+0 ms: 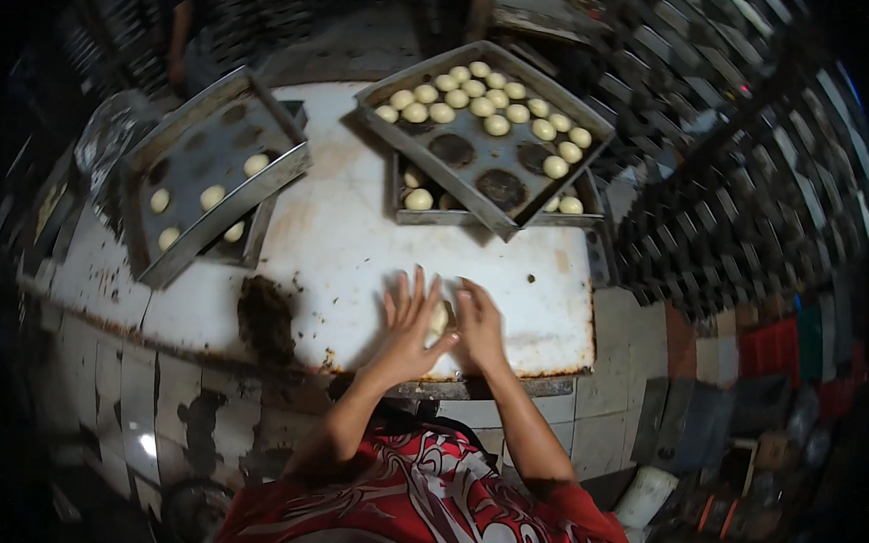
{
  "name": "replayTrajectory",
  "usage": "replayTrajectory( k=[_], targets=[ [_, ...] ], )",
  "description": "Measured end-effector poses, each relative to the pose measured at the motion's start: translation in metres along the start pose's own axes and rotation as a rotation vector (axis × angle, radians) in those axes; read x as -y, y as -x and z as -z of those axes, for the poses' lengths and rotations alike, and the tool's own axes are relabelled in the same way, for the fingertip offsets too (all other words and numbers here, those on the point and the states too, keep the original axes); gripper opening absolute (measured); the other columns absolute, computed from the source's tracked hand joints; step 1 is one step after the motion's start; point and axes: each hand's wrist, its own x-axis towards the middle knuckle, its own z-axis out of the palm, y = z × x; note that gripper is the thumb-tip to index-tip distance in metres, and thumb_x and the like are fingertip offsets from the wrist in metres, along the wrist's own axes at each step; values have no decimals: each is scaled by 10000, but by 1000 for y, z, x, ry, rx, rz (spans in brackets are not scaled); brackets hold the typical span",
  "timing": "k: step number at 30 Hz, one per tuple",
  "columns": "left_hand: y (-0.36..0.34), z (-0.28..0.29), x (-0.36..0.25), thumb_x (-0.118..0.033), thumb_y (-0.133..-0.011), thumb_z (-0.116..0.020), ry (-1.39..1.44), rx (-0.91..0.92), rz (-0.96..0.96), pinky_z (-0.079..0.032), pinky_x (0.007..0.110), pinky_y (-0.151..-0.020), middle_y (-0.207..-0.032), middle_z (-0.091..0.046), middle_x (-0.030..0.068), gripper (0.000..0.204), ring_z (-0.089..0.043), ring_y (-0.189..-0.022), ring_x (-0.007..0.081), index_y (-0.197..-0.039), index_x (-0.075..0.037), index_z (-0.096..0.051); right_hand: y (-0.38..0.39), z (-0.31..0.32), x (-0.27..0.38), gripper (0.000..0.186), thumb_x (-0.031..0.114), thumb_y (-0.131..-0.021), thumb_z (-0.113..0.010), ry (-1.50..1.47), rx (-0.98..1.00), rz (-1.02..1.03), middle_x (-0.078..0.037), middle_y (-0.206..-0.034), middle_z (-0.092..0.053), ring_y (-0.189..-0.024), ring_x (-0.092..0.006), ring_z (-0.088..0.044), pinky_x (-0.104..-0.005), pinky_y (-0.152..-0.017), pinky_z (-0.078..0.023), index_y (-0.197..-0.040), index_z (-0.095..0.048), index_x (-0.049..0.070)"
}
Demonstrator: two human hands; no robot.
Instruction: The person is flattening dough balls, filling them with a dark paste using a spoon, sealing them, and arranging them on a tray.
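A small pale dough ball (pixel 439 319) lies on the white tabletop near its front edge, between my two hands. My left hand (pixel 410 329) rests against its left side, fingers spread and stretched forward. On the other side my right hand (pixel 477 325) is slightly curved, its fingers apart and close to the dough. Parts of the ball are hidden by the hands. Beyond them, a metal tray (pixel 431 155) holds many round dough balls (pixel 482 107) in its far part, with dark round stains on its bare part.
That tray sits askew on a lower tray (pixel 398 214) with more balls. At left, a tilted tray (pixel 193 222) with several balls rests on another. A dark, crumbly patch (pixel 267 317) marks the tabletop (pixel 328 236). Racks (pixel 718 119) stand right; a person (pixel 179 32) stands far left.
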Motion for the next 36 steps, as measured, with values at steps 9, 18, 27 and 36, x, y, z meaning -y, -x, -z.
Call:
replayTrajectory(
  k=[9, 18, 27, 36],
  targets=[
    [173, 116, 29, 12, -823, -534, 531, -550, 528, -354, 349, -1009, -1319, -465, 119, 494, -432, -1237, 228, -1302, -43, -425, -42, 29, -17, 94, 104, -792, -575, 678, 436, 607, -144, -856, -548, -839, -331, -495, -427, -725, -388, -788, -564, 11],
    [161, 148, 73, -104, -930, -439, 1099, -482, 287, -390, 347, -956, -1152, -570, 155, 348, -552, -1081, 226, -1249, 34, -426, 8, 4, 0, 146, 160, -741, -628, 877, 321, 754, -143, -799, -560, -815, -347, -500, -418, -744, -406, -801, -592, 31],
    [200, 209, 209, -57, -934, -439, 1230, -533, 273, -389, 353, -963, -1149, -576, 162, 307, -550, -1088, 244, -1222, 45, -441, -75, -198, 199, 327, 140, -817, -616, 404, 1150, -92, -87, -1048, -593, -979, -149, -536, -301, -863, -437, -1113, -537, 28],
    [247, 231, 247, -224, -860, -569, 1351, -804, 507, -402, 356, -939, -1063, -613, 152, 385, -562, -1046, 248, -1112, 65, -534, -210, -509, 157, 454, 371, -763, -643, 843, 897, 618, -168, -1057, -541, -1043, -320, -506, -383, -910, -413, -1057, -589, 30]
  ],
)
